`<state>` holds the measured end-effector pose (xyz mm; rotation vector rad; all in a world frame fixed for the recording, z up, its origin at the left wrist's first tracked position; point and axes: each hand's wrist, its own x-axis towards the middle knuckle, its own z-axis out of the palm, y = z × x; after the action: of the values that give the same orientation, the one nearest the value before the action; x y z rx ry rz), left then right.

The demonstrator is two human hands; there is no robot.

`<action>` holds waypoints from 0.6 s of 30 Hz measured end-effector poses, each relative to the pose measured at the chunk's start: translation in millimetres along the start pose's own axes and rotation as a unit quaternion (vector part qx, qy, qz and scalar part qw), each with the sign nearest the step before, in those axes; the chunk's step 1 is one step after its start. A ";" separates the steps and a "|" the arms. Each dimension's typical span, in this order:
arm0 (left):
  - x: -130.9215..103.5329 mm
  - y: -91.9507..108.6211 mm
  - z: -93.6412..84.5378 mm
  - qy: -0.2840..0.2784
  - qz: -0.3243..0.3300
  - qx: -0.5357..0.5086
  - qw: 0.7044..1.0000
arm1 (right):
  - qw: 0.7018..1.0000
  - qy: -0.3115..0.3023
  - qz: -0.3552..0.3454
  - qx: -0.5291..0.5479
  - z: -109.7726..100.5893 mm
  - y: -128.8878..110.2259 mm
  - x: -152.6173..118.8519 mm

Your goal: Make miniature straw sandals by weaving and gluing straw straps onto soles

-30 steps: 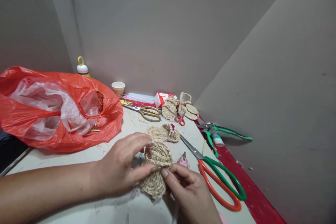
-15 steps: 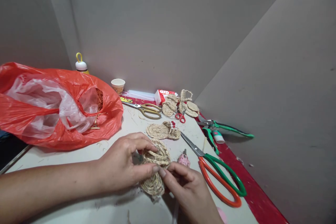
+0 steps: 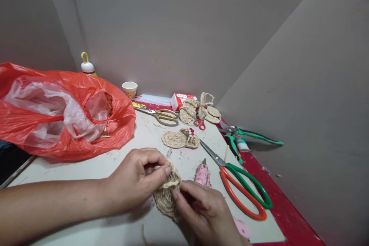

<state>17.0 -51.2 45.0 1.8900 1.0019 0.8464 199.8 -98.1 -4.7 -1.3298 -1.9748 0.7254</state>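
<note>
Between my two hands is a small woven straw sandal (image 3: 166,199), its coiled sole facing up with a braided strap across it. My left hand (image 3: 144,178) pinches the strap and upper end between thumb and fingers. On the sandal's right edge, my right hand (image 3: 198,207) is closed with thumb and forefinger on the strap's side. A finished-looking straw sandal (image 3: 179,139) with red and white beads lies just beyond. Right of my hands are a pink glue gun (image 3: 203,173), partly hidden by my right hand, and large scissors (image 3: 242,184) with orange and green handles.
A red plastic bag (image 3: 121,130) fills the left side. At the back stand a paper cup (image 3: 129,90), brass-handled scissors (image 3: 165,117), white glue sticks (image 3: 155,100), a red box (image 3: 177,102), more straw sandals (image 3: 188,110) and small red scissors (image 3: 200,123). Green-handled pruners (image 3: 253,135) lie right, by the wall.
My left thumb and fingers have closed onto the sandal's upper end, and the sandal has turned slightly. My right hand has shifted a little along its edge. The view has moved slightly.
</note>
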 end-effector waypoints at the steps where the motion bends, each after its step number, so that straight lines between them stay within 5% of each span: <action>1: 0.4 -0.2 0.0 -0.001 0.000 -0.001 1.000 | 1.000 0.000 0.013 0.010 0.2 -0.3 0.4; 10: 5.2 -0.6 -7.1 -0.019 0.040 0.046 0.998 | 0.960 -0.064 0.177 0.208 -3.9 -8.2 6.7; 15: 6.6 0.7 -13.4 -0.072 0.009 0.038 0.997 | 0.955 -0.072 0.189 0.216 -6.1 -8.4 5.0; 18: 7.2 0.0 -15.5 -0.049 0.056 0.099 0.992 | 0.956 -0.082 0.186 0.213 -7.5 -7.2 4.5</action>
<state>7.5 -39.5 53.1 2.1522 0.9557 0.7314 200.0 -95.6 6.3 -1.4139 -1.5684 1.3923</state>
